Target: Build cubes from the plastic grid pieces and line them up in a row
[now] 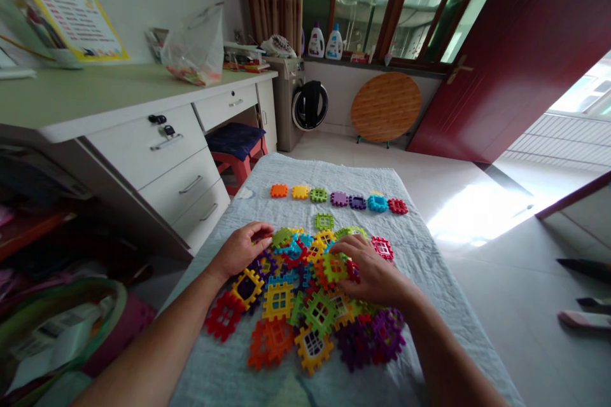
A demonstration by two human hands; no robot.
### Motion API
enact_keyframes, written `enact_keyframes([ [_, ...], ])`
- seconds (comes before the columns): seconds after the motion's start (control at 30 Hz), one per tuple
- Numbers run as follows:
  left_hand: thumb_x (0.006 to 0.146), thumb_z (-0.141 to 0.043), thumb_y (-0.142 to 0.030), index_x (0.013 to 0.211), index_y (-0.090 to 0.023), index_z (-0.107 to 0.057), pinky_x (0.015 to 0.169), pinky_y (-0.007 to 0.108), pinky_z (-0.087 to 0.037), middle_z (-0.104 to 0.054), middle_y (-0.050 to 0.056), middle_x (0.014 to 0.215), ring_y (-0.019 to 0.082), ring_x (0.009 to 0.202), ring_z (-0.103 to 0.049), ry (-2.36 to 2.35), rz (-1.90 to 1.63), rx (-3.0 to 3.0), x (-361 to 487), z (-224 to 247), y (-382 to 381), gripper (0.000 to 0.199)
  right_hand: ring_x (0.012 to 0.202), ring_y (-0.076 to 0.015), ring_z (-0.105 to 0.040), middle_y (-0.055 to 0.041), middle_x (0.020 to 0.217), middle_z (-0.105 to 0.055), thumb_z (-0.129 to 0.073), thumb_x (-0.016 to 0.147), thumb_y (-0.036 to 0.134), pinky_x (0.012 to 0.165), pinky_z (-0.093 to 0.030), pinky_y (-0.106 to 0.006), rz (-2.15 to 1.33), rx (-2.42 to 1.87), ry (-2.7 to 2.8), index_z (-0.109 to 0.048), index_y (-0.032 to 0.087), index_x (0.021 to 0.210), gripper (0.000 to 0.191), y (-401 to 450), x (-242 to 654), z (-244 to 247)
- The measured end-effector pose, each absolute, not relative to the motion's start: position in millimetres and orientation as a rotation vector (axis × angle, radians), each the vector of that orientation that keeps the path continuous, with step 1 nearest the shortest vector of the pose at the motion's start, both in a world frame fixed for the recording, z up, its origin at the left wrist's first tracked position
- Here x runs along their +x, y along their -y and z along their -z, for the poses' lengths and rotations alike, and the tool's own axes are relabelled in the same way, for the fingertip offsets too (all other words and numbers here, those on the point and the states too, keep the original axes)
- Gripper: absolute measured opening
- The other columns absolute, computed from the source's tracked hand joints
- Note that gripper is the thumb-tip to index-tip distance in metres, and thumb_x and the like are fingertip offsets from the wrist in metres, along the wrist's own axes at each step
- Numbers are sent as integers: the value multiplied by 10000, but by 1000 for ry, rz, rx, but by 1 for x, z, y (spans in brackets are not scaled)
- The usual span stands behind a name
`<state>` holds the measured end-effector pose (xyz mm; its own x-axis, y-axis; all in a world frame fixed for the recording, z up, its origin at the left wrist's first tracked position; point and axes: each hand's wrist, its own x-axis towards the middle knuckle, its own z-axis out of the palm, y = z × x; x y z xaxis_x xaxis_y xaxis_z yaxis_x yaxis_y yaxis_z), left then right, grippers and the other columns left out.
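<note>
A heap of colourful plastic block tiles lies on a cloth-covered table [382,179], many with window-like openings. My left hand [245,247] rests at the heap's left edge, fingers curved and apart beside a green tile [281,237], with nothing visible in its grasp. On the right side of the heap, my right hand [365,267] has its fingers around a green tile [334,268]. Behind the heap, a row of several tiles runs from an orange one [279,191] to a red one [398,206]. One green tile [324,221] sits between row and heap.
A white desk [143,108] with drawers stands at the left, and a stool [236,141] is beside it. Further back are a washing machine [286,102], a round wooden board [386,107] and a red door [501,44]. A bin [109,324] is at the lower left.
</note>
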<state>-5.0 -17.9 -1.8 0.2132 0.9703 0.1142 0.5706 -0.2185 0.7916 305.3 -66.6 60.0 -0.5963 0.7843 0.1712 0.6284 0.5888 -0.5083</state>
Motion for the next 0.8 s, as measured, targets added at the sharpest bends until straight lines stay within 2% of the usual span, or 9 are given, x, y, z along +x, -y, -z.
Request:
enact_keyframes([
  [0.1, 790, -565, -386, 974, -180, -639, 866, 337, -528, -701, 58, 991, 211, 917, -664, -1436, -839, 1880, -4, 0, 18, 285, 1070, -224, -509, -59, 1120, -572, -593, 720, 186, 961, -413, -401, -474, -1240, 2215, -531, 234, 1148, 435, 54, 326, -58],
  [0.27, 780, -570, -400, 965, -186, -644, 863, 346, -529, -701, 58, 991, 215, 914, -662, -1436, -853, 1869, -4, 0, 18, 292, 1094, -270, -522, -92, 1163, -574, -578, 743, 260, 966, -402, -459, -212, -1506, 1935, -561, 217, 1166, 426, 28, 366, -38],
  [0.6, 782, -566, -409, 969, -200, -638, 880, 364, -526, -695, 59, 996, 218, 926, -654, -1418, -847, 1868, -6, 3, 17, 290, 1121, -275, -499, -73, 1161, -620, -570, 694, 182, 970, -373, -479, -324, -1606, 2209, -601, 235, 1150, 461, 17, 358, -12],
  [0.8, 807, -537, -419, 983, -192, -642, 881, 353, -515, -692, 60, 1007, 224, 935, -645, -1449, -862, 1888, -6, 2, 17, 306, 1128, -290, -509, -88, 1159, -632, -586, 675, 200, 963, -376, -486, -329, -1601, 2212, -592, 226, 1158, 484, 11, 357, -7],
])
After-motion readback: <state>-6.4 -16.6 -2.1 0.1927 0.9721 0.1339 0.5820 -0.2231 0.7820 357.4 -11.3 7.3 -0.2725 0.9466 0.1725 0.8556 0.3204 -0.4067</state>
